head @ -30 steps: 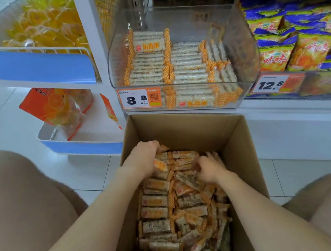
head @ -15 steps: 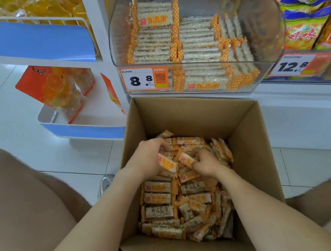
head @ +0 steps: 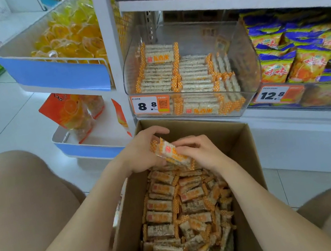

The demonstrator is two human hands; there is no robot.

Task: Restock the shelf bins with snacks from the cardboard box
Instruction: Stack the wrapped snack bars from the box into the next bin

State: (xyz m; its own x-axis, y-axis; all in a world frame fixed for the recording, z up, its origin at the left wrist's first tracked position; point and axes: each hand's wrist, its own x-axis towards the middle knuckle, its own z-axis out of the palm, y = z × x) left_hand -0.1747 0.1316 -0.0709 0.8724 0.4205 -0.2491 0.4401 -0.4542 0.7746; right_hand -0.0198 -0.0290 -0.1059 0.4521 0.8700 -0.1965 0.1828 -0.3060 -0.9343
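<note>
The left hand [head: 142,151] and right hand [head: 202,152] grip a bundle of snack bars [head: 171,152] from either end, above the open cardboard box [head: 242,156]. Just behind it stands the clear shelf bin [head: 245,57], partly filled, its front wall facing the hands. Blue-yellow bags [head: 293,60] lie to its right. The bars are pale, with orange-checked wrapper ends.

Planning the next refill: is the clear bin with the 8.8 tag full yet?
Not full. The clear bin holds rows of snack bars only along its bottom; the space above them is empty.
</note>
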